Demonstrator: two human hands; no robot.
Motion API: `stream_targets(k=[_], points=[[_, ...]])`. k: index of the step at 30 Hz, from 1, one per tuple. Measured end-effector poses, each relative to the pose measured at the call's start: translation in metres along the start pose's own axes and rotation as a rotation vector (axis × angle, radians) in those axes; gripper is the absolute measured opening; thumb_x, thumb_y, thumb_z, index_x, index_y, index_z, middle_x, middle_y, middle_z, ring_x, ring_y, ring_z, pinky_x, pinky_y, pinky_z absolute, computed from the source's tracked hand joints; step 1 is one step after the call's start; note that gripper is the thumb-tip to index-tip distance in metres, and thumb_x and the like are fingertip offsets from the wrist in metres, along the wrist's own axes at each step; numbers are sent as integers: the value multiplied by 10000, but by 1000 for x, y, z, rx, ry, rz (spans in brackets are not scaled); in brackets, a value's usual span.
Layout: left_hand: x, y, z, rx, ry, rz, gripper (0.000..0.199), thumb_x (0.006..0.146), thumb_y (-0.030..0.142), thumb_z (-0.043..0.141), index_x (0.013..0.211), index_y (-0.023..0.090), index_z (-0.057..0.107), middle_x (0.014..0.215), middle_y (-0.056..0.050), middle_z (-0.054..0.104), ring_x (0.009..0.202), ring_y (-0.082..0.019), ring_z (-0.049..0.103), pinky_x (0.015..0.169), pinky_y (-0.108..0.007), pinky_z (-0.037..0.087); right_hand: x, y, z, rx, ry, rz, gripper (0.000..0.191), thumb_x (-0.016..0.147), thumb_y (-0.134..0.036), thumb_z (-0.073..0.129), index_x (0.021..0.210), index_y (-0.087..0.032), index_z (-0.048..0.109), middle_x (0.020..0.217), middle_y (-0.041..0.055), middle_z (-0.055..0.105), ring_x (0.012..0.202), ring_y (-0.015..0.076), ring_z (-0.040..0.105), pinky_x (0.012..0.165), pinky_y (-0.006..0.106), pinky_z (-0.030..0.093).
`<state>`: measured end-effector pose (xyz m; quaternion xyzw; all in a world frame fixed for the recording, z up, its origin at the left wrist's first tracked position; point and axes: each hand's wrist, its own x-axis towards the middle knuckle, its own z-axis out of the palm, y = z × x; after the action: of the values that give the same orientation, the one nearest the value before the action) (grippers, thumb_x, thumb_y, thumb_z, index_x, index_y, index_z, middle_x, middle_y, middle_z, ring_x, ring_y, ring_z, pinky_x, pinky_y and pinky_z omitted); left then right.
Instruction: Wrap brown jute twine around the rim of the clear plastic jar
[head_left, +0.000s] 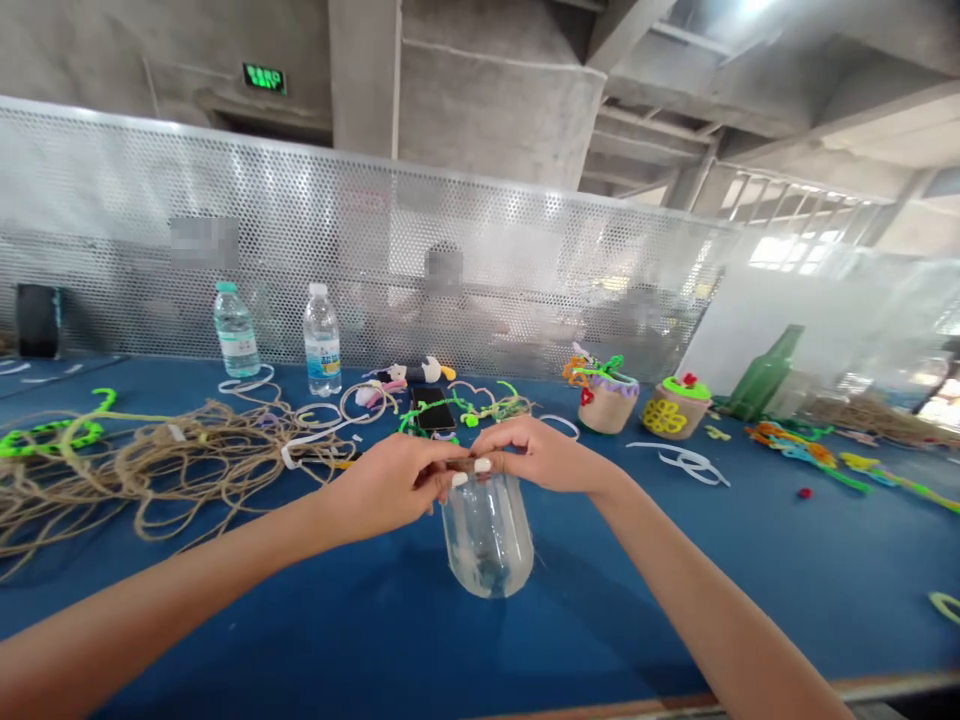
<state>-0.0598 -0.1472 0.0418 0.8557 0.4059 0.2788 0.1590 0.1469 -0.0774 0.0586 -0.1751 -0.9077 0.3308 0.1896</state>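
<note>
Our left hand [390,487] and our right hand [544,453] pinching the top edge of a cut clear plastic bottle [487,535], fingertips pressed together, bottle at lower centre of the frame, blue tabletop [600,600] beneath, tangled jute twine [172,470] at left

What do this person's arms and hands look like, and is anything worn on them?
Both arms are bare: no sleeves, gloves, watch or bracelet show on the left forearm or the right forearm. The left hand and the right hand are slim, and some fingernails look white, perhaps painted.
</note>
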Motion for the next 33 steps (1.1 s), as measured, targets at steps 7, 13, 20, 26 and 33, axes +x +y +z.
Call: stream_targets(k=[7, 13, 20, 26, 33], points=[[0, -11, 3, 4, -17, 45, 411, 873, 54, 378, 1205, 150, 601, 693, -8, 680, 533, -86, 617, 515, -166, 474, -16, 13, -1, 140, 34, -34, 372, 873, -473, 562, 778, -126, 658, 781, 47, 664, 748, 126, 610, 713, 271, 469], [-1, -1, -3, 288, 47, 272, 392, 902, 85, 386, 1245, 145, 566, 759, -25, 692, 610, -109, 613, 592, -211, 492, -26, 18, -3, 161, 66, -40, 356, 876, -458, 571, 790, -127, 669, 774, 45, 670, 715, 116, 601, 692, 263, 462], [-4, -5, 11, 408, 160, 340, 398, 896, 96, 359, 1248, 122, 544, 749, -42, 690, 634, -146, 633, 582, -254, 521, -30, 21, -2, 192, 66, -61, 388, 861, -498, 576, 777, -130, 667, 769, 49, 676, 752, 134, 623, 725, 282, 481], [3, -4, 19, 334, 145, 296, 360, 871, 67, 371, 1144, 128, 599, 735, -34, 685, 625, -136, 627, 582, -241, 512, -32, 19, -4, 168, 56, -78, 432, 847, -545, 566, 750, -137, 670, 796, 64, 692, 830, 163, 640, 787, 321, 486], [5, 7, 23, 374, 146, 200, 329, 846, 55, 384, 1051, 123, 632, 766, -60, 689, 667, -167, 649, 613, -269, 511, -34, 0, 2, 2, 254, -5, 364, 837, -516, 588, 860, -161, 663, 853, 45, 651, 804, 154, 575, 757, 302, 434]])
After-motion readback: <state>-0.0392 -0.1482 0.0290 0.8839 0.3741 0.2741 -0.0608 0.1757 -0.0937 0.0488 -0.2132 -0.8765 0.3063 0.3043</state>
